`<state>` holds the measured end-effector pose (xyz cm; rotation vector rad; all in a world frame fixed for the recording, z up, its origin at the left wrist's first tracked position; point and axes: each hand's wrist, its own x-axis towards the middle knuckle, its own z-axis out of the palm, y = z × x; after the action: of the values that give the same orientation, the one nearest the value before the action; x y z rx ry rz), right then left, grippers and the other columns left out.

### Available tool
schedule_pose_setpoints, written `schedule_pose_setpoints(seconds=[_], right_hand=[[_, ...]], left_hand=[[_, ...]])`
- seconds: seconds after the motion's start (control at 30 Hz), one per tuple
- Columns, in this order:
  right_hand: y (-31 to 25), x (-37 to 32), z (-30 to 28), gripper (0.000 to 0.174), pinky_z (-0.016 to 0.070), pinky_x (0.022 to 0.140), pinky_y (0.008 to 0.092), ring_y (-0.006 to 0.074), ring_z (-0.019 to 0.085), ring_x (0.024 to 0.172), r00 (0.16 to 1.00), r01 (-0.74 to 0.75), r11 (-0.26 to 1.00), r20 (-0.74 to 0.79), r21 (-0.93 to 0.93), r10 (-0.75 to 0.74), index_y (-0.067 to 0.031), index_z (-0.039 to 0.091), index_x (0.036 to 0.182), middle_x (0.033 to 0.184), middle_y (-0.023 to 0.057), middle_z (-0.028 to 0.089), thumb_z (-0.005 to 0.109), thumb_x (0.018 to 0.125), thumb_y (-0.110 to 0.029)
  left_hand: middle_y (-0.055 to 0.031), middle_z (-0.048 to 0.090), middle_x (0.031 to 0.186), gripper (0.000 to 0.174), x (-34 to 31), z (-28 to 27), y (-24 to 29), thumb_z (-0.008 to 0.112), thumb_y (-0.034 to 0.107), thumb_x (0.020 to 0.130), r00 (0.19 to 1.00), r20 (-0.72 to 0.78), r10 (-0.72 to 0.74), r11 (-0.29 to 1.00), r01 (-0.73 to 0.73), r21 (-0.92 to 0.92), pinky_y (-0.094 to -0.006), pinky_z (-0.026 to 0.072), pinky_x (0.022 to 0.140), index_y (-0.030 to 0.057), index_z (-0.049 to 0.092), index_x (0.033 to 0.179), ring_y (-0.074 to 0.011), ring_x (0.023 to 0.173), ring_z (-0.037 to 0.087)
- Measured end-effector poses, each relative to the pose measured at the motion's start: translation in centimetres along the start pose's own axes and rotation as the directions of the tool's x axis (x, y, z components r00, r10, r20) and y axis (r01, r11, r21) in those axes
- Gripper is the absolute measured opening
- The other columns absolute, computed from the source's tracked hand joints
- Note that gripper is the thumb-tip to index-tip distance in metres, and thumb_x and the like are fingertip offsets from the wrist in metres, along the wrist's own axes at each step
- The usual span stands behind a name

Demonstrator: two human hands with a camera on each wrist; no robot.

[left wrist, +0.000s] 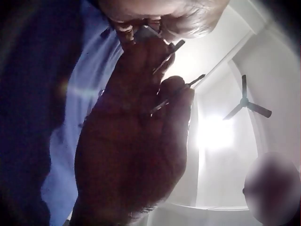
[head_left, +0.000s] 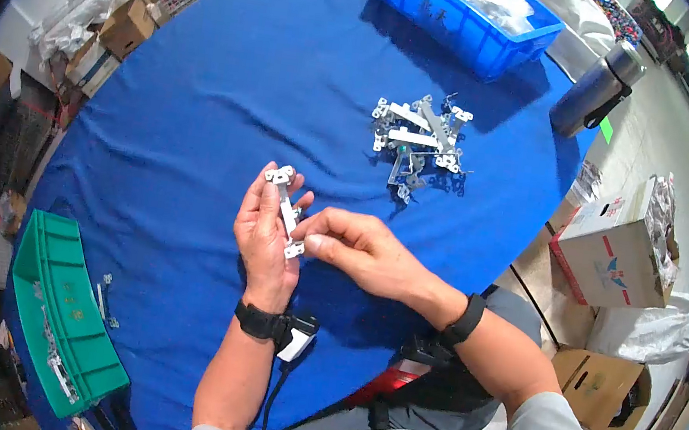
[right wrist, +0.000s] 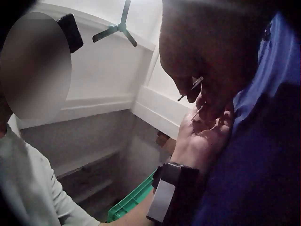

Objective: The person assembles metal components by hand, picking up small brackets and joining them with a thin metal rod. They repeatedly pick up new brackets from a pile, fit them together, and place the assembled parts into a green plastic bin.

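Observation:
A slim white-and-grey metal bracket point(head_left: 287, 210) with a holed plate at each end lies lengthwise along the fingers and palm of my left hand point(head_left: 262, 235). That hand holds it palm up over the cloth, thumb at its left side. My right hand point(head_left: 370, 253) comes in from the right, thumb and index finger pinching at the bracket's lower end. In the left wrist view the left hand point(left wrist: 136, 132) is dark against the light, with thin metal edges poking out between the fingers. The right hand's fingers hide part of the bracket.
Beyond the hands, a pile of similar metal brackets point(head_left: 411, 138) lies on the blue tablecloth point(head_left: 204, 92). A blue bin point(head_left: 448, 22) and a steel flask point(head_left: 582, 98) stand farther back. At left is a green bin point(head_left: 110, 377) with metal pieces inside, a small loose piece point(head_left: 102, 300) beside it.

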<state>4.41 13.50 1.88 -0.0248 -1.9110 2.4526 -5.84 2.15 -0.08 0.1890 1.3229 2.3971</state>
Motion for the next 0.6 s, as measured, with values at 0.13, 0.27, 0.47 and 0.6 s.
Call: schedule_pose_setpoints(seconds=[0.13,0.27,0.47,0.6], right_hand=[[0.1,0.7,0.9,0.021,0.0461,0.071,0.0295,0.0091,0.055,0.081,0.998,0.037,0.997,-0.042,-0.065,-0.04,0.0004,0.064,0.101,0.087,0.0036,0.064,0.057,0.099,-0.019],[0.7,0.7,0.8,0.02,0.0447,0.065,0.0312,0.0101,0.053,0.074,0.991,0.127,0.978,-0.029,-0.166,-0.133,-0.0007,0.062,0.097,0.08,0.0038,0.062,0.057,0.098,-0.02],[0.2,-0.2,0.4,0.023,0.0456,0.065,0.0315,0.0098,0.053,0.074,1.0,-0.016,0.994,-0.014,-0.107,0.015,-0.0001,0.061,0.095,0.077,0.0034,0.06,0.058,0.098,-0.022],[-0.2,-0.4,-1.0,0.022,0.047,0.066,0.0293,0.0083,0.056,0.076,0.996,0.067,0.982,-0.045,-0.174,-0.076,-0.0003,0.063,0.096,0.079,0.0041,0.064,0.059,0.098,-0.022]], left_hand=[[-0.0097,0.068,0.111,0.033,0.4,-0.8,0.2,0.055,0.019,0.101,1.0,0.013,-0.023,1.0,0.023,0.017,-0.0329,0.0601,0.08,0.0018,0.057,0.128,-0.0189,0.101,0.067],[-0.0087,0.07,0.106,0.03,0.7,-1.1,0.5,0.058,0.018,0.099,0.995,0.064,-0.078,0.997,0.078,0.004,-0.0312,0.0603,0.076,0.0029,0.06,0.125,-0.0174,0.094,0.069],[-0.0089,0.071,0.098,0.026,-0.3,-0.5,0.3,0.06,0.016,0.098,0.997,0.071,-0.038,0.995,0.031,0.091,-0.0262,0.0578,0.064,0.0028,0.063,0.121,-0.0151,0.086,0.069],[-0.008,0.07,0.093,0.024,-0.1,-1.2,0.3,0.061,0.014,0.097,0.993,0.086,-0.08,0.997,0.081,-0.004,-0.0244,0.0562,0.06,0.0019,0.064,0.117,-0.0128,0.076,0.067]])
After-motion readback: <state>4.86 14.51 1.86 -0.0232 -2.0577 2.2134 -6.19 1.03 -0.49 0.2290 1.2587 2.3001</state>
